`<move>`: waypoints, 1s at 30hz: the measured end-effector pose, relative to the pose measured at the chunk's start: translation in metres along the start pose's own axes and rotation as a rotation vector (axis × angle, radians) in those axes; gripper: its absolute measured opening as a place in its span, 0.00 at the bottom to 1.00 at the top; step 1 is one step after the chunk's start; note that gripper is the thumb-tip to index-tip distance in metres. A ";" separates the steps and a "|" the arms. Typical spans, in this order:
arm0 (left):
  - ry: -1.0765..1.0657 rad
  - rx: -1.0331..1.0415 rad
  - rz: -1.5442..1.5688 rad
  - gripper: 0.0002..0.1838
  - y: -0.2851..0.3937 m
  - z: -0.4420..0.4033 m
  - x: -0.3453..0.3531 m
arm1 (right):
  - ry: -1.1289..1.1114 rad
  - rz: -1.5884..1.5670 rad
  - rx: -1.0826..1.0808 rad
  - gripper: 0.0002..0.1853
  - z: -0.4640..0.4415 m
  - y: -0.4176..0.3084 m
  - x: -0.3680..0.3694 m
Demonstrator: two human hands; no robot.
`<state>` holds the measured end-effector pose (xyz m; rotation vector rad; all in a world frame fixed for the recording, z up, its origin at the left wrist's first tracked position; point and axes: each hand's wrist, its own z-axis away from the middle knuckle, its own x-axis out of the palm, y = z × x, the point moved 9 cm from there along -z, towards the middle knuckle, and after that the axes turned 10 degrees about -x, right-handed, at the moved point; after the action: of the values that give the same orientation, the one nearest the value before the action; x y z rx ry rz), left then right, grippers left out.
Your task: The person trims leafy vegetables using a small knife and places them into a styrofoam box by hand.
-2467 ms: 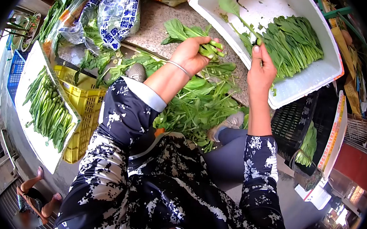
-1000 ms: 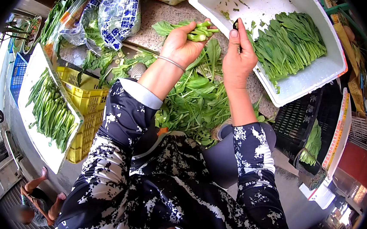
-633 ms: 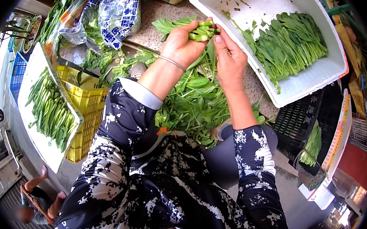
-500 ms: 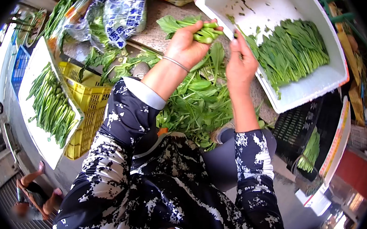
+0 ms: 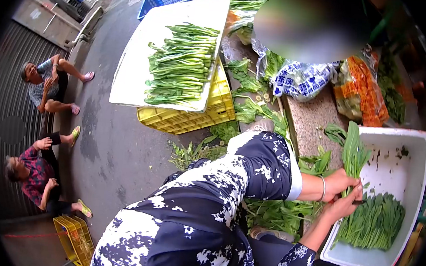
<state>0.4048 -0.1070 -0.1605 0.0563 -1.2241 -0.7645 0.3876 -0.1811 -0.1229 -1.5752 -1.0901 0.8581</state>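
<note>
My left hand (image 5: 338, 184), with a bracelet at the wrist, is closed round a bunch of leafy greens (image 5: 354, 153), leaves pointing up in the view. Just below, my right hand (image 5: 341, 207) is closed on a small dark tool (image 5: 358, 202) and touches or nearly touches the left at the stem ends, which the fingers hide. Both hands are at the left side of a white foam box (image 5: 418, 174), where a row of greens (image 5: 373, 223) lies. Loose greens (image 5: 279, 215) are on the ground beneath my arms.
Greens (image 5: 183, 63) lie on a white foam lid (image 5: 136, 64) over a yellow crate (image 5: 189, 121). Bagged vegetables (image 5: 302, 80) (image 5: 359, 89) are at the top. Two people (image 5: 44, 87) (image 5: 30, 171) sit at the left, near another yellow crate (image 5: 77, 240).
The view has swung left, bringing in a second seated person. My hands have come together beside the foam box, and the leaves in my left hand now point up.
</note>
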 end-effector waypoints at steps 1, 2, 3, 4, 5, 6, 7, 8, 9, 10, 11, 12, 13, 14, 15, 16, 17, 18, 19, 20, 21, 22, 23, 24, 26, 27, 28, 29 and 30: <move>0.051 0.052 -0.049 0.06 -0.001 -0.008 -0.008 | -0.018 -0.011 -0.007 0.20 -0.001 -0.002 0.002; 0.052 0.031 -0.031 0.07 0.000 -0.007 -0.009 | -0.001 0.047 0.057 0.18 0.000 0.003 -0.002; 0.058 0.049 -0.026 0.07 0.005 -0.004 -0.011 | 0.017 0.106 0.121 0.16 0.000 0.008 -0.005; 0.072 -0.008 0.000 0.07 0.002 -0.003 -0.013 | 0.054 0.099 0.098 0.14 -0.001 0.011 -0.008; 0.083 -0.067 0.025 0.08 -0.001 0.000 -0.013 | 0.039 0.096 0.094 0.14 -0.004 0.017 -0.012; 0.143 -0.068 0.019 0.08 -0.001 0.000 -0.019 | 0.012 0.102 0.184 0.14 -0.006 0.029 -0.015; 0.144 -0.054 0.021 0.08 0.000 0.000 -0.022 | -0.011 0.106 0.271 0.14 -0.006 0.040 -0.016; 0.070 -0.071 -0.044 0.08 0.000 0.002 -0.016 | 0.074 0.035 0.274 0.12 -0.002 0.032 -0.012; -0.003 -0.089 -0.109 0.08 -0.002 0.004 -0.010 | 0.061 0.032 0.269 0.12 -0.005 0.034 -0.012; -0.024 -0.185 -0.118 0.11 -0.019 -0.001 -0.018 | 0.089 -0.001 0.302 0.14 -0.007 0.043 -0.018; -0.024 -0.175 -0.117 0.11 -0.015 0.007 -0.023 | 0.119 -0.033 0.334 0.15 -0.008 0.050 -0.024; -0.030 -0.157 -0.401 0.11 -0.013 0.023 -0.025 | 0.100 -0.010 0.308 0.16 -0.012 0.049 -0.027; -0.036 -0.144 -0.686 0.12 -0.013 0.041 -0.028 | 0.101 -0.012 0.308 0.16 -0.012 0.048 -0.026; -0.036 -0.146 -0.687 0.12 -0.004 0.066 -0.028 | 0.026 0.024 0.219 0.15 -0.015 0.039 -0.020; 0.019 0.335 -1.113 0.15 0.045 0.103 -0.004 | -0.050 0.062 0.129 0.15 -0.017 0.029 -0.012; 0.078 0.850 -1.504 0.18 0.076 0.139 0.024 | -0.131 0.192 0.198 0.13 -0.006 0.016 -0.004; 0.003 1.041 -1.606 0.26 0.084 0.146 0.030 | -0.129 0.191 0.190 0.13 0.001 0.006 0.000; 0.045 1.143 -1.746 0.29 0.095 0.153 0.036 | -0.203 0.199 0.138 0.13 0.008 -0.005 0.011; 0.093 1.246 -1.884 0.32 0.104 0.161 0.041 | -0.278 0.208 0.086 0.12 0.015 -0.015 0.021; 0.089 1.099 -2.021 0.33 0.106 0.150 0.035 | -0.325 0.131 0.041 0.12 0.021 -0.022 0.030; 0.085 0.942 -2.150 0.34 0.107 0.140 0.027 | -0.352 0.089 0.013 0.12 0.030 -0.034 0.038; 0.052 0.942 -2.219 0.27 0.109 0.139 0.027 | -0.346 0.042 -0.007 0.13 0.036 -0.041 0.044; 0.046 0.948 -2.219 0.27 0.115 0.140 0.026 | -0.338 -0.004 -0.024 0.13 0.042 -0.047 0.050; -0.021 0.746 -2.225 0.21 0.117 0.138 0.020 | -0.332 -0.003 -0.027 0.13 0.048 -0.053 0.056; -0.058 0.704 -2.220 0.09 0.126 0.147 0.010 | -0.352 -0.046 0.047 0.16 0.058 -0.061 0.074; 0.006 0.693 -2.275 0.09 0.138 0.152 0.005 | -0.403 -0.090 0.036 0.18 0.060 -0.065 0.086; 0.075 0.678 -2.327 0.09 0.155 0.158 -0.001 | -0.403 -0.164 0.025 0.18 0.061 -0.071 0.097; 0.168 0.771 -2.353 0.09 0.179 0.171 -0.007 | -0.403 -0.239 0.016 0.19 0.062 -0.076 0.106; 0.290 0.728 -2.442 0.10 0.207 0.178 -0.018 | -0.400 -0.238 0.015 0.19 0.061 -0.074 0.108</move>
<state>0.3525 0.1216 -0.0198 2.4725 -0.4867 -2.0456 0.3519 -0.0523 -0.0679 -1.2563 -1.5160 1.0389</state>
